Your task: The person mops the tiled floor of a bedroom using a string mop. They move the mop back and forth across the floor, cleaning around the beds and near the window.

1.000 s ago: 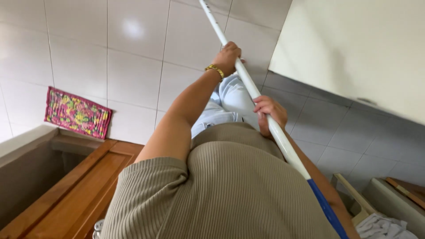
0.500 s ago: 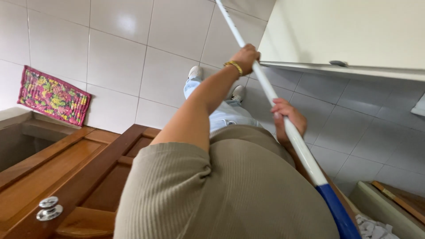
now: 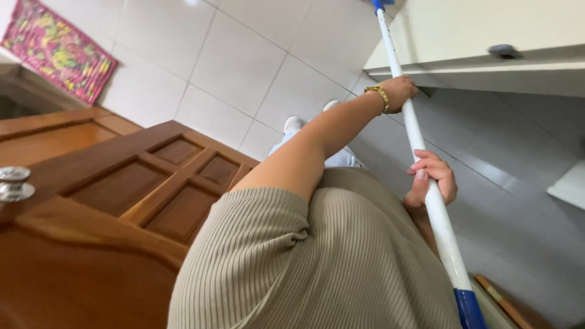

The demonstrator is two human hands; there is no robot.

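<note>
both hands grip the white pole (image 3: 420, 158) firmly, left hand (image 3: 402, 91) higher, right hand (image 3: 432, 180) lower; it slants across white floor tiles (image 3: 244, 61) beside a cabinet (image 3: 487, 30). mopping looks underway, progress unclear since its head is out of view.

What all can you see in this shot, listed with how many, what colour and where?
pole: one, white with blue ends, slanting from top centre to bottom right
door: one, brown wood with panels, left side
door knob: one, silver, left edge
mat: one, pink with a flower pattern, top left on the floor
floor tiles: many, white, upper middle
cabinet: one, cream, top right
bracelet: one, gold, on the left wrist
left hand: one, gripping the pole higher up
right hand: one, fingers wrapped round the pole lower down
</note>
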